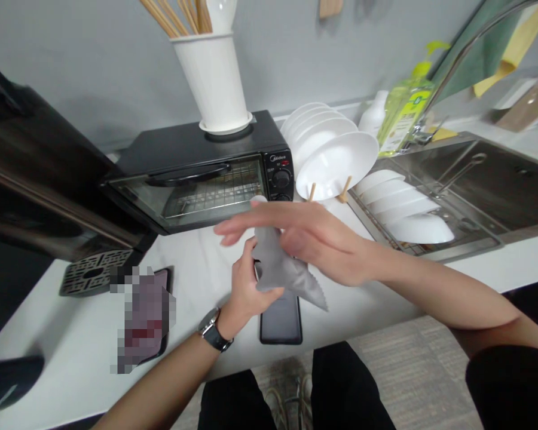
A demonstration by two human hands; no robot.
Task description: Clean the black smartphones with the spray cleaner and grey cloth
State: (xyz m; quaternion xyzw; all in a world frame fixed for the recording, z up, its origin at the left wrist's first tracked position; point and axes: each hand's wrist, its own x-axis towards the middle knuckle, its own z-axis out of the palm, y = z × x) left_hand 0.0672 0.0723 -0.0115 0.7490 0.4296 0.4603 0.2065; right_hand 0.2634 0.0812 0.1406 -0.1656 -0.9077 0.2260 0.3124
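A thin grey cloth (278, 266) with a zigzag edge hangs in creases above the counter, one corner pointing down to the right. My left hand (246, 280), wearing a watch, has its fingers and thumb closed around the cloth's left side. A small dark bit shows beside those fingers; I cannot make out what it is. Across the top of the cloth lies my right hand (323, 236), its fingers stretched out to the left and its thumb against the cloth. Below the hands, a phone (281, 319) lies on the counter, partly covered by the cloth.
Behind stands a black toaster oven (206, 179) with a white utensil holder (213, 80) on top. White plates (336, 164) and bowls (401, 206) are at the right by the sink (511, 191). A dark-edged phone (164, 304), mostly blurred out, lies left, near a drip tray (94, 272).
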